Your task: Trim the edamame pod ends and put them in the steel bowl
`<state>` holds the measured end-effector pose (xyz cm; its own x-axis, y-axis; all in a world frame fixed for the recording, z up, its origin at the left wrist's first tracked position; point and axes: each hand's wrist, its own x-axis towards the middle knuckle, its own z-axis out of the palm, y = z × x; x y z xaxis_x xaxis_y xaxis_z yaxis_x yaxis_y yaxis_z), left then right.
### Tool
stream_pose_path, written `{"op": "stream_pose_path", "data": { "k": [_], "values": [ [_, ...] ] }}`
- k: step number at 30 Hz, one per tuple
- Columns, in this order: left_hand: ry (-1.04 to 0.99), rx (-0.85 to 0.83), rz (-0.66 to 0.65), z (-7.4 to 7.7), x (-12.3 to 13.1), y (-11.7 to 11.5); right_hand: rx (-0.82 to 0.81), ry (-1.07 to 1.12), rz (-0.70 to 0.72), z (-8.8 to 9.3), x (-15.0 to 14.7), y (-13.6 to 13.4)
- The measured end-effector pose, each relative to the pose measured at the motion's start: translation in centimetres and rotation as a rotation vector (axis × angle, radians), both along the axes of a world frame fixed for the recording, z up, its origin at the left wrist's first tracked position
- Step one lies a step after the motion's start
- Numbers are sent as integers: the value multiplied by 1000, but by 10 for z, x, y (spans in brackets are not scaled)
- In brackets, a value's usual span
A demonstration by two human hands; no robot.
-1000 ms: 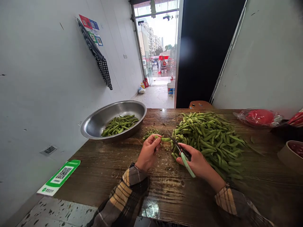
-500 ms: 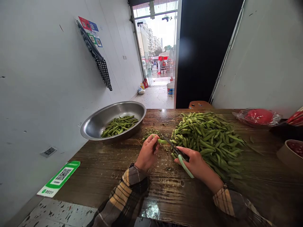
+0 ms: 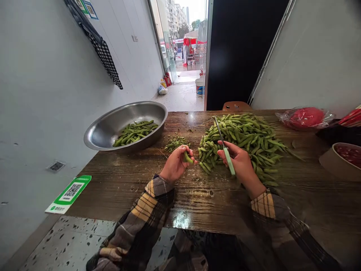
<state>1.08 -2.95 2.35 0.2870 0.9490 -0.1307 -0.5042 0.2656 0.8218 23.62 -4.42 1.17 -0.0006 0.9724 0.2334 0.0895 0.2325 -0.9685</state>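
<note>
A green edamame pod (image 3: 188, 158) is pinched between the fingers of my left hand (image 3: 177, 162), just above the table. My right hand (image 3: 239, 162) is closed around the pale green handle of a pair of scissors (image 3: 226, 152), whose dark blades point away from me over the pile. That big heap of edamame pods (image 3: 251, 139) lies beside and beyond my right hand. Beyond my left hand is a small mound of trimmed bits (image 3: 176, 143). More pods (image 3: 135, 132) rest inside a steel basin (image 3: 98, 131) at the back left.
A green QR-code card (image 3: 70, 194) lies on the left corner of the wooden table (image 3: 203, 214). At the right are a red item in clear plastic (image 3: 306, 117) and a bowl of reddish contents (image 3: 338, 165). An orange stool (image 3: 237, 105) stands behind the table.
The scissors have come away from the pod and swung right, toward the pile. My left hand has turned the pod, whose end now points toward me. The view has tilted down.
</note>
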Motion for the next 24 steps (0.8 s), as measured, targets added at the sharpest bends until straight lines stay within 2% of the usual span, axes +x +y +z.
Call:
{"op": "stream_pose_path", "data": {
  "k": [3,5,7,9,13,15,17,21,24],
  "values": [
    [210,114,-70,-2,10,-3,-16,-18,-9,0,-3,-1],
    [549,296,-57,-6,17,-5,-2,-46,-12,-3,-5,1],
    [931,561,-60,-11,23,-9,13,-79,-30,-7,-6,3],
    [1205,742,-148,-16,28,-12,23,-114,-21,-10,-8,6],
    [1532,864,-285,-18,28,-18,17,-160,-12,-15,-9,7],
    [1572,883,-272,-16,25,-20,19,-173,-13,-17,-9,7],
    [1512,897,-207,-16,21,-19,23,-190,-15,-18,-9,7],
    [1164,850,-35,-11,13,-14,25,-199,-13,-16,-8,6],
    [884,670,67,-3,9,-9,19,-199,-22,-13,-7,5]
  ]
}}
